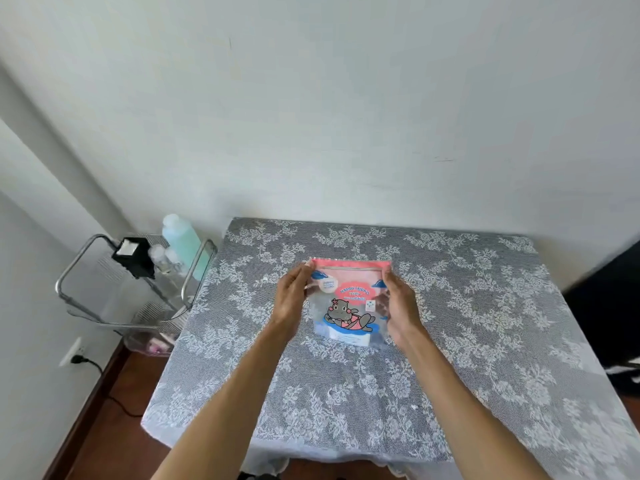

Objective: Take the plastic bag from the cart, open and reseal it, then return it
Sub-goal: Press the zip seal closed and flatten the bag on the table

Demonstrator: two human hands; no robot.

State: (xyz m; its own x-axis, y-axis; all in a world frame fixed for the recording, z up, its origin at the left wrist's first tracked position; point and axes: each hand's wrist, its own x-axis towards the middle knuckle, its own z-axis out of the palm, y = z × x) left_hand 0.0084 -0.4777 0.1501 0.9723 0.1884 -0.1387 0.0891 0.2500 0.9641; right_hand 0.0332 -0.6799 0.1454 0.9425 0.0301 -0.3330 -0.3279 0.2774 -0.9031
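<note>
A clear plastic bag (349, 303) with a pink zip strip and a cartoon hippo print is held upright above the middle of the table. My left hand (294, 299) grips its left edge near the top corner. My right hand (400, 303) grips the right edge at the same height. The zip strip along the top looks flat and closed, though I cannot tell for sure. The metal cart (138, 289) stands to the left of the table, apart from both hands.
The table (450, 341) carries a grey lace cloth and stands against a white wall. The cart holds a pale green bottle (181, 240), a black box (133, 256) and small clear bottles. A wall socket with a black cable (78, 356) sits low left. A dark object (613, 306) stands at the right.
</note>
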